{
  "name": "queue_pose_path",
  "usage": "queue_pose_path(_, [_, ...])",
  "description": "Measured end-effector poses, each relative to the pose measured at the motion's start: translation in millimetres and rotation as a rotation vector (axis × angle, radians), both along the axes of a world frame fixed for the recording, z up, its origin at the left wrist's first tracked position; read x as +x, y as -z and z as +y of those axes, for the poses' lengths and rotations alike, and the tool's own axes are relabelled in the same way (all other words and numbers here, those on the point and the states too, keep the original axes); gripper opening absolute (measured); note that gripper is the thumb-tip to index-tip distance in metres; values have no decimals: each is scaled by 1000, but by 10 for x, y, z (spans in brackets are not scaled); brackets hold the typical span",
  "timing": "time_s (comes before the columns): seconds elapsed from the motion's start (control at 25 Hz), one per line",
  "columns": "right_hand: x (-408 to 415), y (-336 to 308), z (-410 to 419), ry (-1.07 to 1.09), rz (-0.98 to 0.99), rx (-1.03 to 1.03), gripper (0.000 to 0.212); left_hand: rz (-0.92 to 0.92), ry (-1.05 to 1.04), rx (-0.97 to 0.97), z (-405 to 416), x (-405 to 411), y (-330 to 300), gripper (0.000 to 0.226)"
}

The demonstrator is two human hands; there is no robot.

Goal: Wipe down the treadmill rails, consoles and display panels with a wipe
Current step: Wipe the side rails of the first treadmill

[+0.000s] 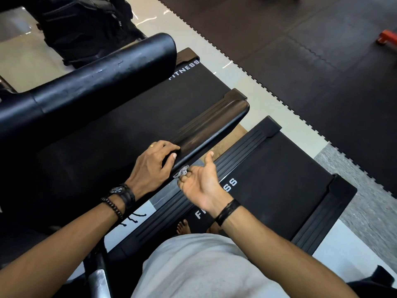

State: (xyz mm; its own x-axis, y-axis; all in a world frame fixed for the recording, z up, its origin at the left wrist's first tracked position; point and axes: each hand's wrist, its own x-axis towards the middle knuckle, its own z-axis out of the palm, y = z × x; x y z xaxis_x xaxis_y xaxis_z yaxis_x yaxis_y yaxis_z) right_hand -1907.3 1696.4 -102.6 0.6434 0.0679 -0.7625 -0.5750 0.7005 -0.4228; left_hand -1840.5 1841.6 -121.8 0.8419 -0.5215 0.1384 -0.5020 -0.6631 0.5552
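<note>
My left hand (153, 165) is wrapped over a black treadmill handrail (210, 123), fingers on top and thumb on the near side. Palm up, my right hand (200, 182) sits just right of that rail and pinches a small crumpled grey wipe (181, 171) in its fingertips, against the rail's lower edge. The thumb sticks up, free. The rail's far half looks dusty brown. A second, thicker black handrail (103, 78) runs across the upper left. Below lie two treadmill belts (279, 175) marked FITNESS.
Black side steps (318, 224) flank the right treadmill, where bare feet (182, 226) stand. Dark interlocking rubber floor mats (300, 50) cover the upper right, with a red object (386, 38) at the edge. A dark bag (86, 24) sits at the top left. A metal post (100, 278) rises at the bottom left.
</note>
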Motion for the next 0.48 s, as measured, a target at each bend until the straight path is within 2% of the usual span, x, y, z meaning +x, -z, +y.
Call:
queue_pose_path(0.12, [-16,-187,-170,20,-146,3,93,-15,-3,11,-8,-3,0,34])
queue_pose_path(0.2, [1,-197,-241,80,-207,-104,90,-16,-7,9,-18,-6,-17,33])
queue_pose_path(0.24, [-5,-177,-238,75,-224,-199,99,-20,-8,7,-25,-9,-20,32])
queue_pose_path(0.36, [-56,-155,-43,-54,-313,-578,104,-27,-11,7,-30,1,-18,30])
queue_pose_path(0.48, [-93,-28,-50,-182,-481,-888,84,-37,-5,14,-38,-11,-6,30])
